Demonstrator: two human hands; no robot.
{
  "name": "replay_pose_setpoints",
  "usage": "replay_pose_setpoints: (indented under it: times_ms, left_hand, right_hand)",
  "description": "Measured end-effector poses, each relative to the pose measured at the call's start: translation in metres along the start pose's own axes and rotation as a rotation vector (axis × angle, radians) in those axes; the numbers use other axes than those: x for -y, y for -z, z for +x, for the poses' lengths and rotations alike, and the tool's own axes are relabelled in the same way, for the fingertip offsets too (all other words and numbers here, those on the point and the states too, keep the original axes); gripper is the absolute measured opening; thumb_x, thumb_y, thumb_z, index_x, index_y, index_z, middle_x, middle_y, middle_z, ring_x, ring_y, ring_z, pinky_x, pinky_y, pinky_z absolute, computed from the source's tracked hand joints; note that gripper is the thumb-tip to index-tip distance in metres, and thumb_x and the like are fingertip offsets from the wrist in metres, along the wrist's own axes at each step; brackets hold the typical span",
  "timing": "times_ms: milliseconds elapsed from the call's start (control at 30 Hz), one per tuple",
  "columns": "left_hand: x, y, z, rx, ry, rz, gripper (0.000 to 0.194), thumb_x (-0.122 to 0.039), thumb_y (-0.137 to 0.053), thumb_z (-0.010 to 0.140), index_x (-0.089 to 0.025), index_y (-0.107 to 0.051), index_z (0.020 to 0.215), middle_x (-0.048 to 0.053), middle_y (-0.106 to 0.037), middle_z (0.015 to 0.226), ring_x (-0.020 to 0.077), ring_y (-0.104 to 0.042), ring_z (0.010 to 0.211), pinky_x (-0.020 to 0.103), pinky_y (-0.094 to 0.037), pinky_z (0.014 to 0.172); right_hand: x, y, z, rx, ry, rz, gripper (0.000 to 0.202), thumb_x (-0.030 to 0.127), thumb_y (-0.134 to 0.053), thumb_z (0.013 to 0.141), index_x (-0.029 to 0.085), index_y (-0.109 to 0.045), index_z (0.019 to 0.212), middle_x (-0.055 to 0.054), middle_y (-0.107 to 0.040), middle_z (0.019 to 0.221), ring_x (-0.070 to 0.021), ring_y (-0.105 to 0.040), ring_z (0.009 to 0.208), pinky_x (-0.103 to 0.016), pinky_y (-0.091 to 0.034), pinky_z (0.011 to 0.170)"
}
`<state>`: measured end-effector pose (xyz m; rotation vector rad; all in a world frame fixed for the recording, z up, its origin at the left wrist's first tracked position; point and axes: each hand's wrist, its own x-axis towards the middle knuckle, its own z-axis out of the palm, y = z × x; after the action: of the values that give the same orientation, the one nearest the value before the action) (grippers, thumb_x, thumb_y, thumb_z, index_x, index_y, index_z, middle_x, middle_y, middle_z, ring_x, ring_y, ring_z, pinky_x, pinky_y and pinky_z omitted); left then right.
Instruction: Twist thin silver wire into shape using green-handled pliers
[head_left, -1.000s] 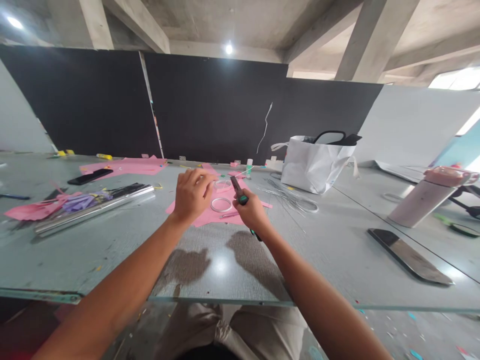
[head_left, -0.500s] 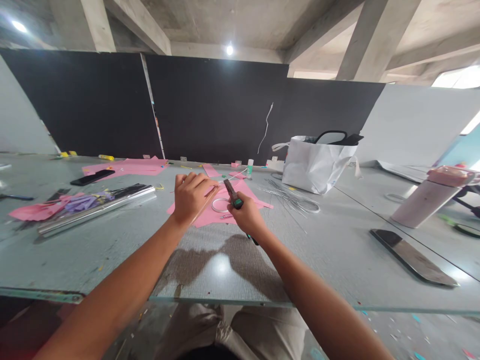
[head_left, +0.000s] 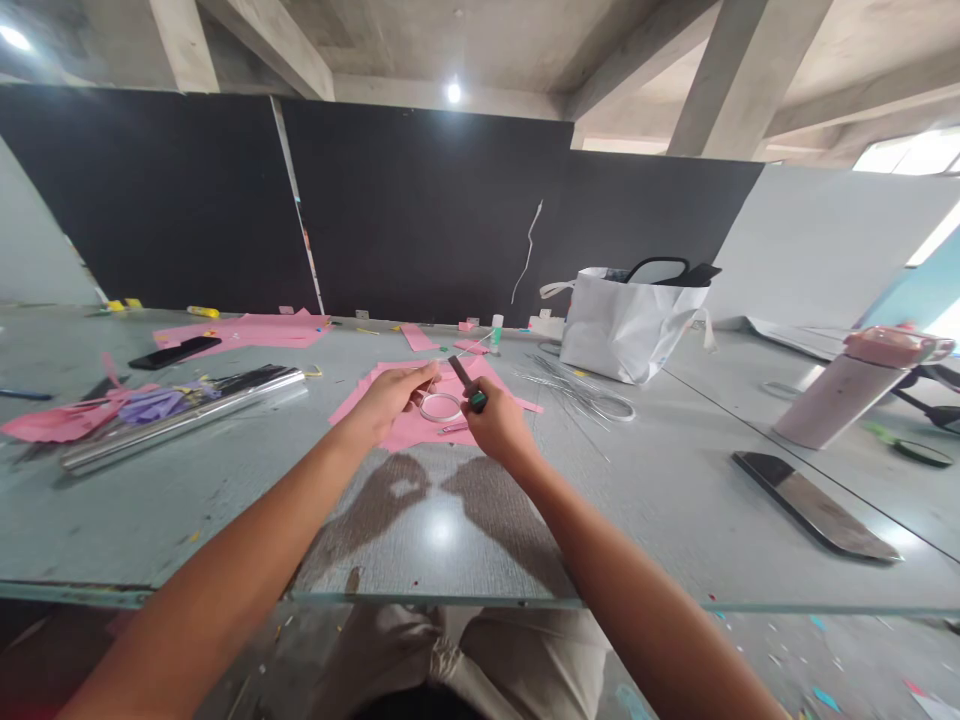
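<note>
My right hand (head_left: 493, 418) is closed around a pair of pliers (head_left: 460, 374) with green-and-black handles, the dark jaws pointing up and to the left. Just left of the jaws, my left hand (head_left: 397, 398) pinches thumb and fingers together; what lies between them is too small to make out. Below my left fingertips, over the pink paper (head_left: 375, 400), is a thin white ring (head_left: 441, 407). A small slim object (head_left: 453, 429) rests on the paper near my right hand.
Loose thin wires (head_left: 574, 385) lie to the right, before a white bag (head_left: 615, 325). A foil roll (head_left: 180, 420), a black phone (head_left: 174, 352) and crumpled purple paper (head_left: 157, 403) are on the left. A glue stick (head_left: 496, 333) stands behind; a dark slab (head_left: 814, 505) and bottle (head_left: 840, 395) are right.
My left hand has turned from knuckles up, fingers over the paper, to a thumb-and-finger pinch. The pliers in my right hand have shifted only slightly.
</note>
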<state>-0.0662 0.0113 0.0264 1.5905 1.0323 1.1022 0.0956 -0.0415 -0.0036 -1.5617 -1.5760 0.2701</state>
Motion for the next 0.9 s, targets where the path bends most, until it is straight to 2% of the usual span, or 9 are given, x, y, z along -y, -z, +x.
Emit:
replay_pose_setpoints:
  times_ms: [100,133,200,333,400,533,633,800,900]
  left_hand:
    - [-0.003,0.007,-0.005,-0.039,-0.269,0.434,0.057,-0.058,-0.045,0.087,-0.019,-0.053,0.047,0.001,-0.049,0.046,0.0122,-0.045,0.048,0.028,-0.032,0.055]
    - [-0.004,0.009,-0.008,-0.033,-0.363,0.536,0.058,-0.055,-0.039,0.090,-0.019,-0.050,0.046,0.001,-0.048,0.045,0.0124,-0.045,0.047,0.028,-0.033,0.055]
    - [-0.005,0.009,-0.012,-0.063,-0.569,0.654,0.051,-0.046,-0.033,0.094,-0.019,-0.056,0.057,0.001,-0.054,0.051,0.0129,-0.047,0.050,0.028,-0.034,0.057]
    - [-0.005,0.006,-0.017,-0.359,-1.018,0.852,0.022,-0.026,-0.042,0.092,-0.021,-0.064,0.089,0.003,-0.067,0.076,0.0167,-0.055,0.067,0.031,-0.036,0.067]
    - [-0.004,0.005,-0.016,-0.449,-1.131,0.976,0.015,-0.019,-0.051,0.088,-0.023,-0.065,0.091,0.004,-0.069,0.086,0.0194,-0.057,0.078,0.035,-0.035,0.074]
    - [-0.002,0.005,-0.011,-0.485,-1.151,1.102,0.010,-0.023,-0.064,0.084,-0.024,-0.067,0.093,0.004,-0.068,0.091,0.0210,-0.056,0.083,0.037,-0.032,0.076]
    - [-0.002,0.007,-0.010,-0.496,-1.161,1.068,0.005,-0.028,-0.065,0.086,-0.024,-0.068,0.085,0.002,-0.068,0.083,0.0195,-0.054,0.079,0.036,-0.031,0.075]
    - [-0.006,0.007,-0.014,-0.537,-1.144,1.039,0.013,-0.030,-0.063,0.087,-0.024,-0.067,0.077,0.000,-0.066,0.073,0.0179,-0.053,0.072,0.037,-0.030,0.076]
    - [-0.008,0.005,-0.016,-0.524,-1.083,0.980,0.016,-0.032,-0.063,0.087,-0.023,-0.067,0.074,0.000,-0.066,0.069,0.0172,-0.054,0.071,0.038,-0.031,0.080]
  right_hand:
    - [-0.003,0.000,0.003,-0.014,-0.007,0.053,0.013,0.018,-0.054,0.077,0.022,-0.059,0.088,-0.003,-0.066,0.080,-0.0190,-0.059,0.075,-0.028,-0.042,0.067]
    - [-0.004,0.000,0.004,-0.019,-0.008,0.068,0.013,0.017,-0.053,0.076,0.022,-0.059,0.087,-0.002,-0.065,0.080,-0.0185,-0.059,0.074,-0.028,-0.042,0.067]
    - [-0.006,0.001,0.005,-0.025,-0.011,0.097,0.012,0.017,-0.053,0.075,0.021,-0.058,0.085,-0.002,-0.064,0.079,-0.0180,-0.058,0.074,-0.029,-0.043,0.069]
    - [-0.007,0.001,0.006,-0.018,-0.009,0.166,0.009,0.021,-0.054,0.072,0.021,-0.057,0.081,-0.001,-0.062,0.076,-0.0180,-0.056,0.072,-0.030,-0.043,0.069]
    - [-0.006,0.000,0.005,-0.013,-0.001,0.194,0.008,0.022,-0.055,0.071,0.021,-0.056,0.079,0.000,-0.061,0.073,-0.0176,-0.055,0.070,-0.030,-0.043,0.068]
    - [-0.001,-0.001,0.002,0.001,0.017,0.229,0.006,0.023,-0.055,0.070,0.022,-0.054,0.076,0.001,-0.059,0.070,-0.0165,-0.053,0.067,-0.029,-0.042,0.067]
    - [0.002,-0.001,0.000,0.020,0.017,0.237,0.007,0.024,-0.055,0.069,0.022,-0.053,0.076,0.001,-0.058,0.070,-0.0165,-0.053,0.068,-0.028,-0.041,0.066]
    - [0.005,0.000,-0.003,0.029,0.018,0.230,0.008,0.026,-0.055,0.070,0.022,-0.053,0.078,0.002,-0.056,0.069,-0.0158,-0.050,0.065,-0.027,-0.038,0.063]
    - [0.007,-0.001,-0.004,0.025,0.022,0.238,0.007,0.025,-0.054,0.071,0.022,-0.053,0.077,0.002,-0.057,0.069,-0.0160,-0.050,0.065,-0.027,-0.038,0.063]
